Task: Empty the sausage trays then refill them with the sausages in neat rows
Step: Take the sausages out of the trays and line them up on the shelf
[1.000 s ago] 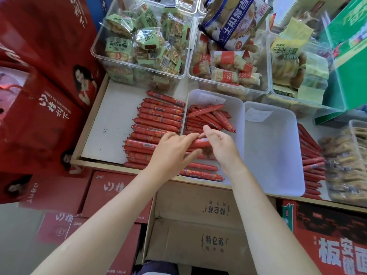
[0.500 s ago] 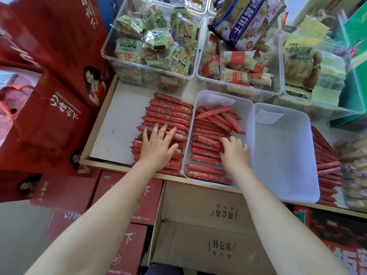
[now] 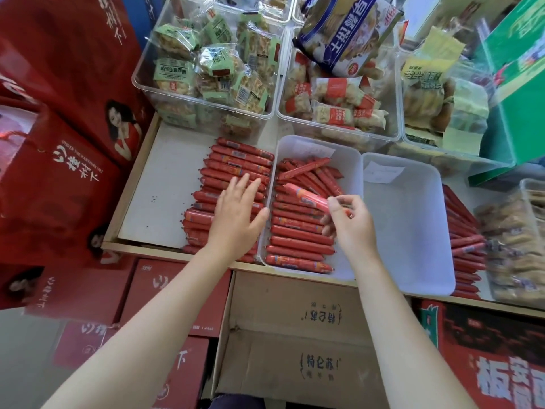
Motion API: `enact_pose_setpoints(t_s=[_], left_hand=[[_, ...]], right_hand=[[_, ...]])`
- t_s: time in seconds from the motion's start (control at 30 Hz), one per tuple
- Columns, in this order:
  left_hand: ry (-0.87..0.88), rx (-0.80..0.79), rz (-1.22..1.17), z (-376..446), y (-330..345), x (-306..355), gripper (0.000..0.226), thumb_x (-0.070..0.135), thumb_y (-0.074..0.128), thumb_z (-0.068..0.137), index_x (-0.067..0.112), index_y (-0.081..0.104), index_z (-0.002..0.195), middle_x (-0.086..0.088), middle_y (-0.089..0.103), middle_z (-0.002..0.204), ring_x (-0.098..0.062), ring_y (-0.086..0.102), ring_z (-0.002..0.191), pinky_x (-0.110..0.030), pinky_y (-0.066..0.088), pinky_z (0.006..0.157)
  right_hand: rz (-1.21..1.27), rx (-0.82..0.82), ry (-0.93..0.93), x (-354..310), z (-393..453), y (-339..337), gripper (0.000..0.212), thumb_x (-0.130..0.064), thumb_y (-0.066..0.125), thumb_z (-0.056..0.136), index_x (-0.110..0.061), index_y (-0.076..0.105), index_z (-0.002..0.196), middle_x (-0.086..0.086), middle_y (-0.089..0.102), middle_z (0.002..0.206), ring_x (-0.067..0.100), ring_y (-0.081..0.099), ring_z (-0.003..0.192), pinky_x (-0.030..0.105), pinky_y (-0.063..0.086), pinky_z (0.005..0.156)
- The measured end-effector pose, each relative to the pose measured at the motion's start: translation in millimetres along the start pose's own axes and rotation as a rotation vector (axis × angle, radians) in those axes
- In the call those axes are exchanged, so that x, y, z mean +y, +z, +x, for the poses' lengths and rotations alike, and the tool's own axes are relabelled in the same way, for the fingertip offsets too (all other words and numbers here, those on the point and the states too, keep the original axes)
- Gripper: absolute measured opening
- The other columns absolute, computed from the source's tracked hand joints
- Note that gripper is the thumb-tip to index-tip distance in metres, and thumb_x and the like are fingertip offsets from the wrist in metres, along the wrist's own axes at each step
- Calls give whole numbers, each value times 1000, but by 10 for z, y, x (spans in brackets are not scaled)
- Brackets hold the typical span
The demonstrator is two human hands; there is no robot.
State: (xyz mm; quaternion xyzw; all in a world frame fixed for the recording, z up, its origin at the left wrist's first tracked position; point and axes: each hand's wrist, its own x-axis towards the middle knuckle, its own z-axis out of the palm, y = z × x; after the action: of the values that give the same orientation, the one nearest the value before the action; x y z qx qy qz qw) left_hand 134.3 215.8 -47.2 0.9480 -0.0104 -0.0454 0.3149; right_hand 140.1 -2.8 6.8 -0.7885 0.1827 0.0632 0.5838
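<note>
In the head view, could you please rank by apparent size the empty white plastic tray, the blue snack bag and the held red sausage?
1. Empty white plastic tray.
2. Blue snack bag, farther away, so unsure.
3. Red sausage in the right hand.

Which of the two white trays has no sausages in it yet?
The right tray: it shows only bare white floor and a paper slip at its far end. The left tray holds rows of sausages, and the right hand holds one over it.

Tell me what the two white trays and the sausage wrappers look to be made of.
Left tray and empty right tray: probably plastic, milky and translucent, with smooth rounded rims. Sausage in the right hand: seemingly thin glossy plastic film, since it catches highlights; its ends look pinched shut.
</note>
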Motion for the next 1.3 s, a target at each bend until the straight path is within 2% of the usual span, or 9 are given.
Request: enact_pose_setpoints(t_s=[0.13, 0.23, 0.33, 0.43, 0.5, 0.63, 0.83, 1.0, 1.3], left_hand=[[331, 164, 67, -138, -51, 330, 55, 43, 47, 97, 20, 48, 146, -6, 48, 150, -27, 39, 141, -49, 24, 118], [374, 92, 1, -118, -136, 335, 42, 29, 59, 93, 18, 59, 134, -4, 69, 104, -30, 65, 92, -41, 51, 80], [336, 82, 73, -69, -219, 148, 39, 20, 62, 93, 22, 61, 132, -4, 64, 86, -28, 61, 71, -34, 44, 55], [275, 147, 219, 62, -244, -148, 41, 17, 65, 93, 28, 61, 132, -4, 58, 82, -28, 57, 74, -35, 33, 68], [137, 81, 289, 152, -236, -254, 41, 39, 54, 98, 36, 52, 139, -1, 50, 92, -26, 53, 92, -40, 32, 81], [-25, -111, 412, 236, -50, -369, 54, 60, 21, 100, 42, 30, 151, -8, 43, 122, -26, 38, 120, -50, 15, 116], [-57, -243, 477, 79, 168, -563, 54, 54, 10, 104, 44, 2, 157, -6, 2, 167, -27, -4, 153, -54, -10, 120], [-63, -253, 522, 0, 214, -590, 57, 57, 2, 101, 43, -17, 153, -3, -21, 165, -27, -20, 151, -54, -13, 120], [-139, -338, 411, 152, 159, -544, 58, 56, 11, 103, 41, -6, 157, -3, -13, 167, -25, -19, 152, -52, -13, 120]], right_hand=[[83, -76, 27, -240, -93, 168, 37, -36, 52, 101, 1, 59, 94, 8, 59, 60, 16, 50, 47, 24, 40, 43], [123, -265, 95, -293, -89, 316, 52, -44, 43, 103, 4, 62, 95, 8, 57, 58, 15, 50, 47, 25, 37, 42], [112, -253, 205, -206, 15, 320, 51, -44, 35, 105, -4, 63, 92, 9, 60, 61, 18, 52, 47, 25, 40, 45], [-229, -110, 147, 84, 198, 265, 26, -28, 46, 102, -12, 65, 94, 3, 65, 78, 17, 59, 67, 26, 46, 58], [-451, -110, 73, 294, 304, 241, 15, -21, 53, 98, -15, 67, 100, -1, 66, 96, 16, 59, 90, 26, 43, 76], [-845, -156, -54, 554, 391, 303, 20, -17, 55, 94, -17, 70, 108, 4, 62, 112, 25, 54, 112, 38, 43, 98], [-1173, -162, -170, 695, 420, 294, 41, -25, 63, 93, -24, 55, 133, 5, 52, 126, 27, 42, 123, 41, 34, 101], [-1089, -135, -160, 744, 396, 249, 31, -25, 60, 96, -18, 60, 126, 6, 58, 120, 29, 48, 118, 41, 36, 97], [-244, -184, 180, 335, -12, 149, 15, -30, 40, 104, -22, 53, 102, 0, 52, 73, 13, 48, 59, 26, 39, 54]])
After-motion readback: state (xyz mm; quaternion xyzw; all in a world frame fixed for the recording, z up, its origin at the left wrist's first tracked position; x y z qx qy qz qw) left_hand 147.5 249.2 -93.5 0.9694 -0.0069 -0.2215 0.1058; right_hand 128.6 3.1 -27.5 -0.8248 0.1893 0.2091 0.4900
